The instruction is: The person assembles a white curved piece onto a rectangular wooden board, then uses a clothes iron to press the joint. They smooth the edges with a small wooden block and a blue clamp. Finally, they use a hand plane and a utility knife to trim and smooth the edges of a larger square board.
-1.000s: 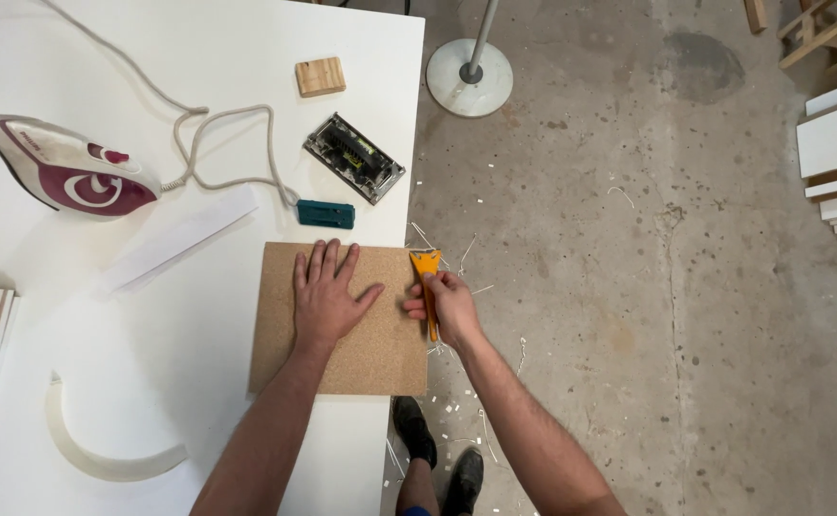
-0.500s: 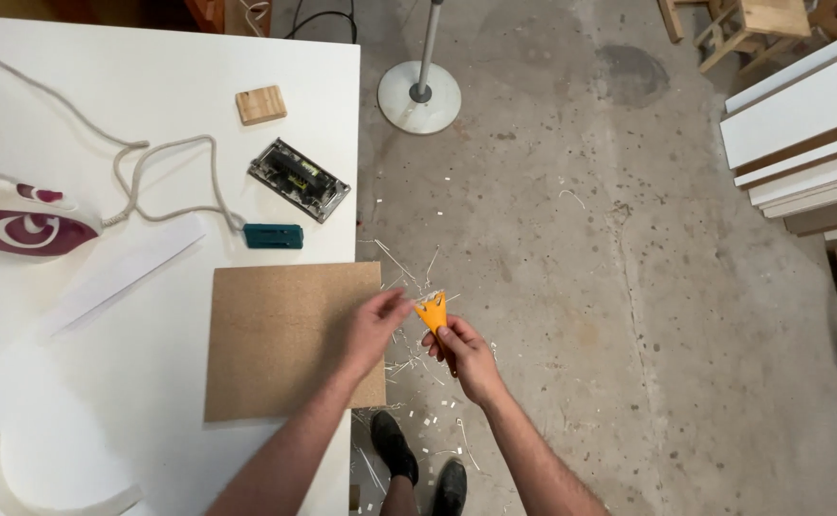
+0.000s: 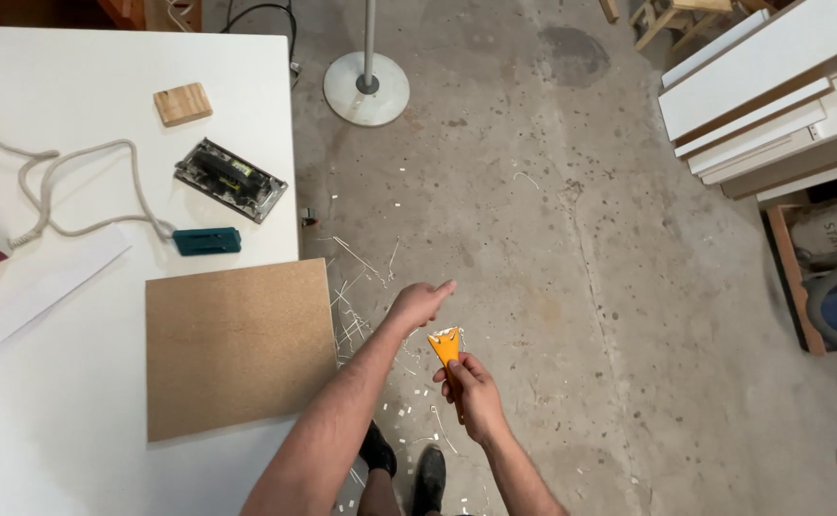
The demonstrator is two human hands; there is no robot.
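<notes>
Gripping the orange plastic scraper (image 3: 446, 350) blade-up over the floor, the right hand (image 3: 474, 387) stays clenched; the left hand (image 3: 419, 304), empty and loosely open, hovers just beyond, right of the brown particleboard panel (image 3: 239, 346).

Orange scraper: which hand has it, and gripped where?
Right hand grips the orange scraper by its handle, blade end showing. Left hand holds nothing.

Particleboard panel (image 3: 237, 346): 1 | orange scraper (image 3: 447, 352): 1 | wood block (image 3: 182, 103): 1 | teal tool (image 3: 206, 241): 1 | black sanding block (image 3: 230, 180): 1 | lamp base (image 3: 367, 88): 1 | hands: 2
</notes>
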